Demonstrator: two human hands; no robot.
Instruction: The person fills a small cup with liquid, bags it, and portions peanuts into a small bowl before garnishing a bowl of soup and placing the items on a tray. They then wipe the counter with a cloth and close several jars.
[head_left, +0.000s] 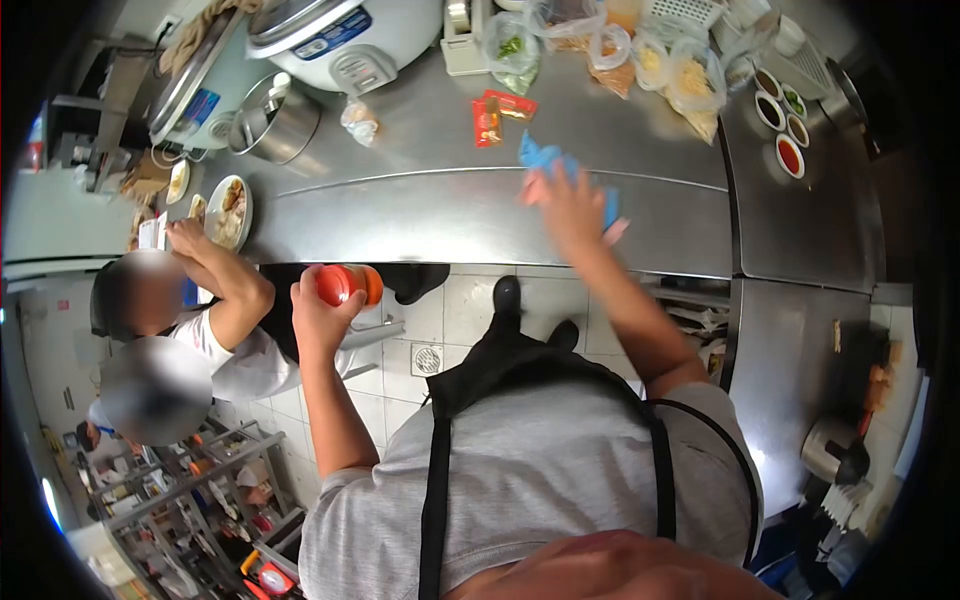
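My left hand (322,318) is wrapped round a jar with a red lid (340,284) and an orange-red side, held up just in front of the counter edge. Under my right hand (574,218) a blue and pink cloth (545,153) is bunched against the steel counter (430,215). The fingers press down on the cloth and are slightly blurred. Behind it on the counter lie two red sachets (487,122), one partly over the other.
Bags of chopped food (692,80) stand along the back, near a large rice cooker (350,50) and a metal pot (285,125). Small sauce bowls (789,156) sit at right. On the left, a co-worker (240,335) leans at the counter beside a plate of food (232,215).
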